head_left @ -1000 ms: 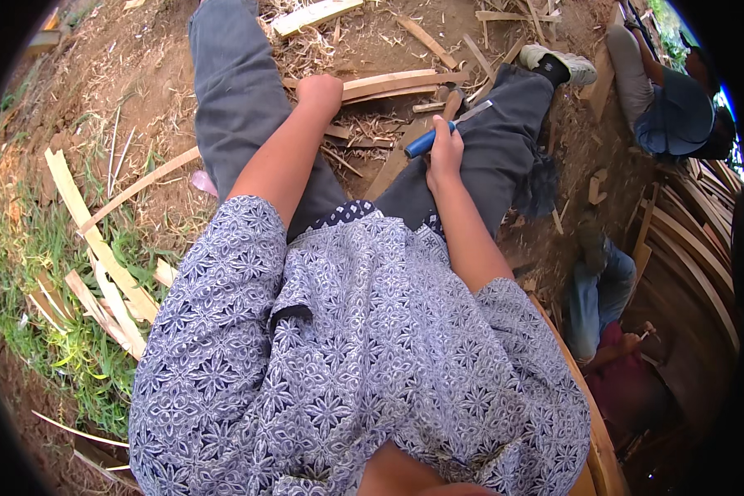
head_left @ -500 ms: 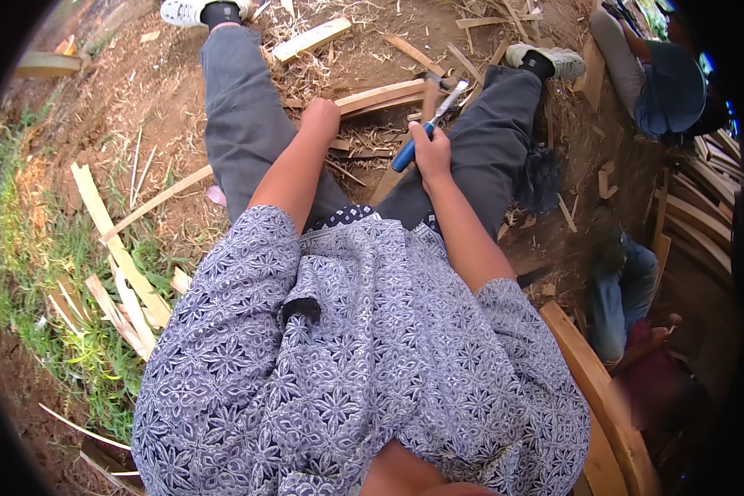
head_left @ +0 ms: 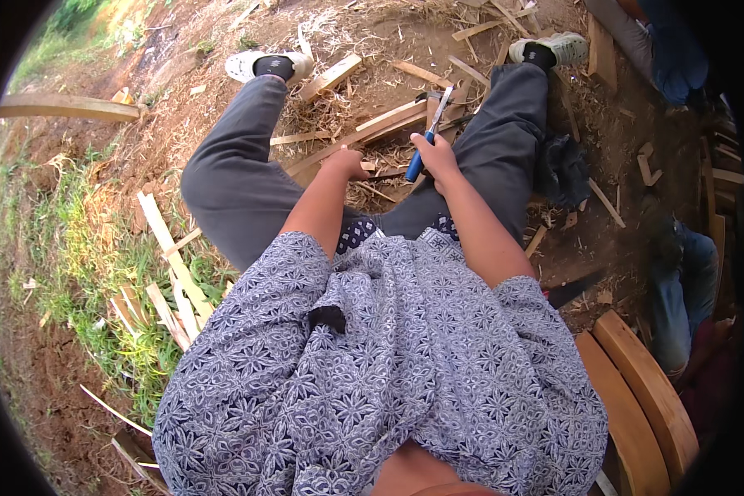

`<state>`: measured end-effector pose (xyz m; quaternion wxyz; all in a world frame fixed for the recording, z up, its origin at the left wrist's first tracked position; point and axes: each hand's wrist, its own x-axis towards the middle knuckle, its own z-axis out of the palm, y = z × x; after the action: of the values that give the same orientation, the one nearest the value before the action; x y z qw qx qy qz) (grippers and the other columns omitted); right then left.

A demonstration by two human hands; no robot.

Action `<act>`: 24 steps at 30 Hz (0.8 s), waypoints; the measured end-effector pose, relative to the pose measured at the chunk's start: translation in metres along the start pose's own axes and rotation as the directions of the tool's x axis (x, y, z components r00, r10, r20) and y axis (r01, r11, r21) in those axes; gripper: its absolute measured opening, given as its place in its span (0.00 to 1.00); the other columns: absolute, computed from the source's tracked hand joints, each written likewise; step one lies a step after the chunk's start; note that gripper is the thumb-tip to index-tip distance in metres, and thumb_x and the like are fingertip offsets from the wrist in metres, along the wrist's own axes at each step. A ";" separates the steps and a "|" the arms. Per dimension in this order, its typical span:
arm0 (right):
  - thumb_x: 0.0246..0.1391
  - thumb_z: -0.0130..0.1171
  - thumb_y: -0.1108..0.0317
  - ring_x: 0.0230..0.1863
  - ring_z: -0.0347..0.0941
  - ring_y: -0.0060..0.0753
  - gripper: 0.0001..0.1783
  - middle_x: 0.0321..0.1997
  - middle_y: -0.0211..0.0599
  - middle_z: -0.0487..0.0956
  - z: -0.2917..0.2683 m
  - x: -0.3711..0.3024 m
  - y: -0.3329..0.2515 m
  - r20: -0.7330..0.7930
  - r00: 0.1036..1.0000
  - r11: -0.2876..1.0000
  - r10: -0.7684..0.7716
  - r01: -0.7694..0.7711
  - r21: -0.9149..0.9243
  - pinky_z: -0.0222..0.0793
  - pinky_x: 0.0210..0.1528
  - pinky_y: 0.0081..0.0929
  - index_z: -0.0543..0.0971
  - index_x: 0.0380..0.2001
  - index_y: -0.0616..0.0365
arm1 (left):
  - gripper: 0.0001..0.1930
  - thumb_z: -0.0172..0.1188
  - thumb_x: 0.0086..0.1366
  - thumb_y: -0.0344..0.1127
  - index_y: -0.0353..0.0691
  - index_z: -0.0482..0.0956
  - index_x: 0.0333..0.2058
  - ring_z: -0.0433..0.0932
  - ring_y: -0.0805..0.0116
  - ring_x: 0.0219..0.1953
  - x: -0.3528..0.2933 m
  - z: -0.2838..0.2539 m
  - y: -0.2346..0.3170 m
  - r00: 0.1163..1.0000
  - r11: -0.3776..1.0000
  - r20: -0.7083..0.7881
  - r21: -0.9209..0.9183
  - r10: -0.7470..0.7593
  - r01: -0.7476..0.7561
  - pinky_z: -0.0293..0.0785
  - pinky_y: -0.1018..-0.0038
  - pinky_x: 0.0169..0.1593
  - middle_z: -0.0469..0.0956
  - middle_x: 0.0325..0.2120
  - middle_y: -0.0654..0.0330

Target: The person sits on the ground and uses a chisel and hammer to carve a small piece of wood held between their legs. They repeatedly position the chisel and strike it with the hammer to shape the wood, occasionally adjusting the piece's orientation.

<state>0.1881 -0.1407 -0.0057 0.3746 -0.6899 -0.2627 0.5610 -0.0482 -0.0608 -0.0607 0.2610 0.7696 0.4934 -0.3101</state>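
My right hand (head_left: 438, 155) is closed round the blue handle of a chisel (head_left: 422, 155), its metal blade pointing up and away from me. My left hand (head_left: 347, 162) is curled over the wood between my legs, beside a long wooden strip (head_left: 380, 126). What its fingers hold, if anything, is hidden. Close to the chisel blade is the end of a wooden piece (head_left: 433, 107), with something dark beside it that I cannot make out.
Offcuts and shavings (head_left: 331, 77) litter the dirt. Pale wood strips (head_left: 174, 256) lie on grass at the left. A curved beam (head_left: 66, 107) is at the far left, thick boards (head_left: 649, 388) at the lower right. Another person's jeans (head_left: 686, 289) show at the right.
My left knee has bent outward and that foot has drawn inward. My left hand has lowered toward the wood between my legs. The chisel stands more upright in my right hand.
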 end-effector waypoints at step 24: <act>0.60 0.66 0.48 0.28 0.69 0.19 0.20 0.30 0.27 0.73 0.013 -0.004 -0.015 0.045 0.994 0.990 0.095 -0.099 0.101 0.68 0.32 0.24 0.74 0.30 0.52 | 0.37 0.61 0.67 0.59 0.33 0.70 0.63 0.76 0.45 0.62 0.004 0.000 0.037 0.994 0.992 0.105 -0.129 0.025 -0.011 0.72 0.57 0.65 0.77 0.57 0.38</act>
<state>0.1755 -0.1324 0.0073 0.3768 -0.6702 -0.2069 0.6050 -0.0127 -0.0725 -0.0607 0.3387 0.7379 0.4908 -0.3162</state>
